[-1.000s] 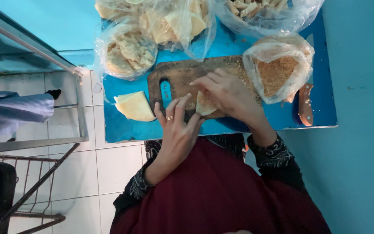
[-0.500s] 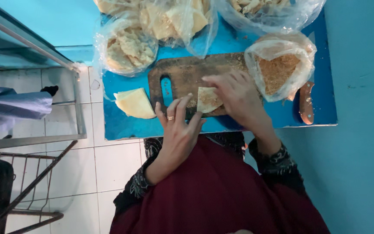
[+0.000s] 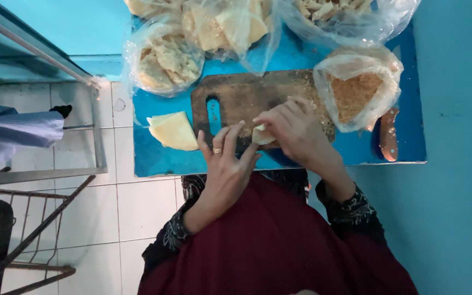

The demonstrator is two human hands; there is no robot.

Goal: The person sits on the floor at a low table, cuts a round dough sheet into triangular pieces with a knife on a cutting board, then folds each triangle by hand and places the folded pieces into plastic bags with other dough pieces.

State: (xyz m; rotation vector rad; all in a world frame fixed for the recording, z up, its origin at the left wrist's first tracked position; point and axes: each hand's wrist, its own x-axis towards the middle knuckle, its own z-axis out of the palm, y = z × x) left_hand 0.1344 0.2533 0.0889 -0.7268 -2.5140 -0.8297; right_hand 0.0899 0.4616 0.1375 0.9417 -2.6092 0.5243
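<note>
Pale pastry piece (image 3: 261,134) folded at the wooden board's (image 3: 247,98) near edge.
Left hand (image 3: 226,158) had slid in from left, fingers spread, bracing it; right hand (image 3: 296,128) had shifted down, fingers pinching its fold; spare wrapper (image 3: 173,131) stayed on the blue tabletop (image 3: 154,158).

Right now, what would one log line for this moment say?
left hand: on board | right hand: folding wrapper | spare wrappers: left of board
</note>
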